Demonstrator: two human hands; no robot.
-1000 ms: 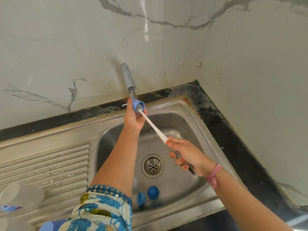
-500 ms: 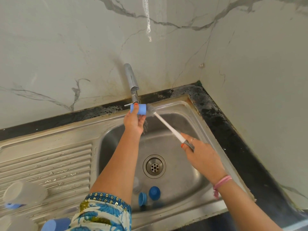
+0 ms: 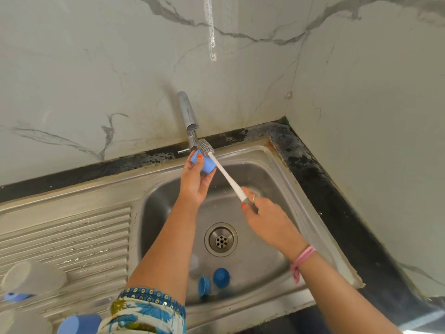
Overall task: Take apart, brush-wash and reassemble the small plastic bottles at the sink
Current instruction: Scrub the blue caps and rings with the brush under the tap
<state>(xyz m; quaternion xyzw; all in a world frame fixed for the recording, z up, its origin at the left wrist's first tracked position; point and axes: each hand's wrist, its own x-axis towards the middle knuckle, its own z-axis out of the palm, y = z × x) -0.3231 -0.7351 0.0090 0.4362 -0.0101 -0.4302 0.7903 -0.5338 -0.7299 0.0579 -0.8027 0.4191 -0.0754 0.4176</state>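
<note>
My left hand [image 3: 195, 179] holds a small blue cap [image 3: 204, 163] under the steel tap [image 3: 189, 119], thumb on its side. My right hand [image 3: 263, 213] grips the grey handle end of a long white bottle brush [image 3: 226, 175]. The brush's grey bristle head [image 3: 205, 146] lies outside the cap, just above it beside the tap spout. Two more blue caps [image 3: 221, 277] lie at the near side of the sink basin, next to a clear bottle [image 3: 193, 265] partly hidden by my left arm.
The steel sink [image 3: 260, 169] has a round drain [image 3: 220, 239] at its middle. On the ribbed drainboard [image 3: 72, 239] at left lie a clear bottle with blue cap [image 3: 31, 280] and another blue piece [image 3: 79, 323]. Black counter edging runs behind and to the right.
The brush head has come out of the blue cap and moved up beside the tap. My left hand has turned the cap and lowered it slightly; my right hand shifted back.
</note>
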